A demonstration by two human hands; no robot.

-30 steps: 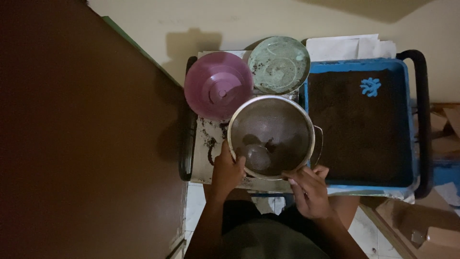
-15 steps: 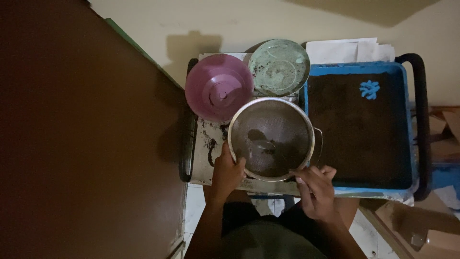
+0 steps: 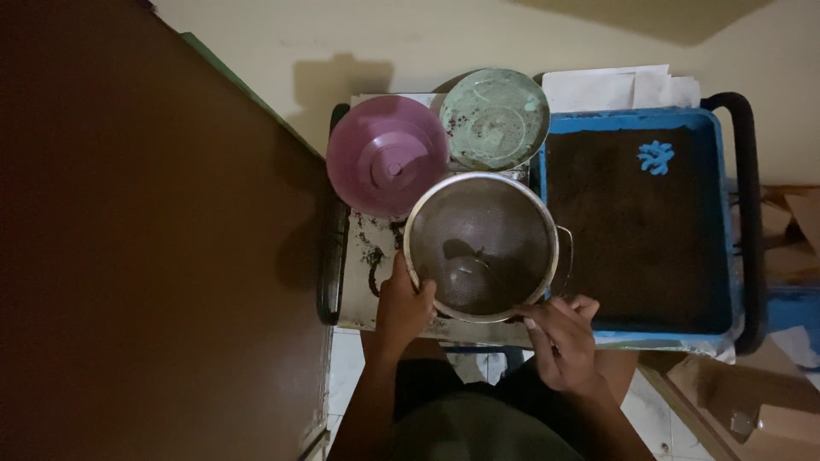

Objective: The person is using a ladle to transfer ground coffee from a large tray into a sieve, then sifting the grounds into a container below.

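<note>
Now: metal sieve (image 3: 481, 246) gripped at its rim, left hand (image 3: 403, 307) and right hand (image 3: 559, 337) fingers clenched on it; shifted slightly rightward since earlier, dark clump (image 3: 465, 286) resettled.

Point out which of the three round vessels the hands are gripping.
The metal mesh sieve, nearest the person: left hand and right hand grip its rim. The pink bowl and green bowl sit untouched behind.

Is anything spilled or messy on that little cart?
Yes. Dark crumbs lie scattered on the pale surface left of the metal sieve, beside the left hand. The rest looks orderly.
</note>
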